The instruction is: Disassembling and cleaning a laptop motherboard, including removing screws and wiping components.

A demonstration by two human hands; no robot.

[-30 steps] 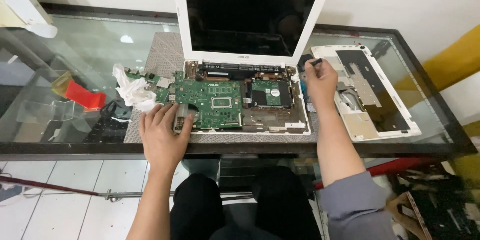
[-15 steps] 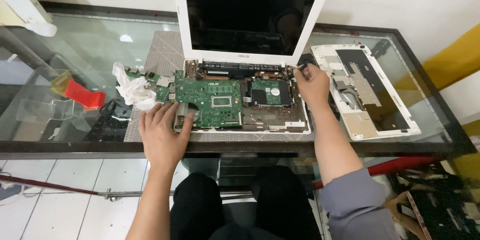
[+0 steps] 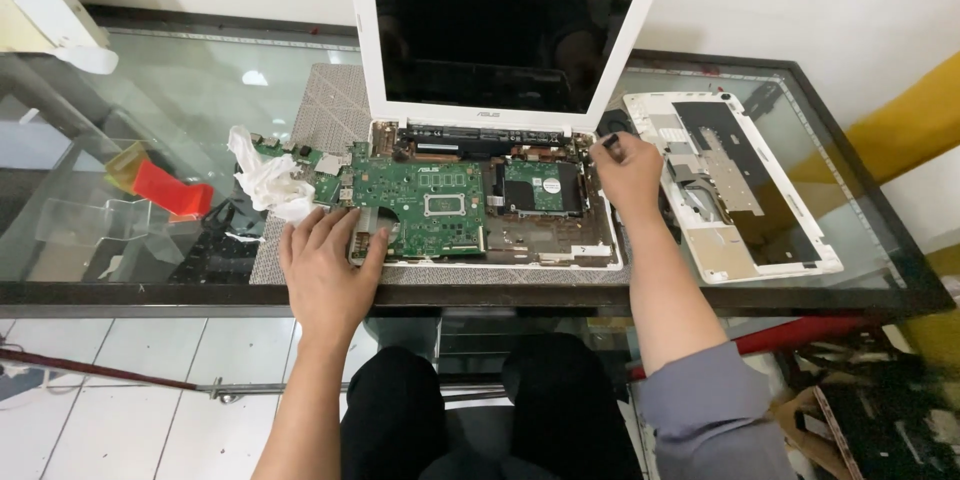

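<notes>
A white laptop (image 3: pixel 500 50) stands open on a grey mat, its base stripped so the green mainboard (image 3: pixel 425 205) and a small drive (image 3: pixel 540 187) lie bare. My left hand (image 3: pixel 325 270) rests flat on the front left corner of the base, fingers spread on the board's edge. My right hand (image 3: pixel 628 175) is at the base's back right corner, near the hinge, pinching a small dark tool (image 3: pixel 607 143) between thumb and fingers. The tool's tip is hidden by my fingers.
The removed white keyboard cover (image 3: pixel 735 190) lies upside down to the right. A crumpled white tissue (image 3: pixel 265 180) sits left of the base. A red object (image 3: pixel 170 190) shows under the glass table (image 3: pixel 150 285), whose front edge is close to my body.
My right hand has moved left from the keyboard cover to the back right corner of the laptop base, still carrying the small tool. The left hand has stayed put.
</notes>
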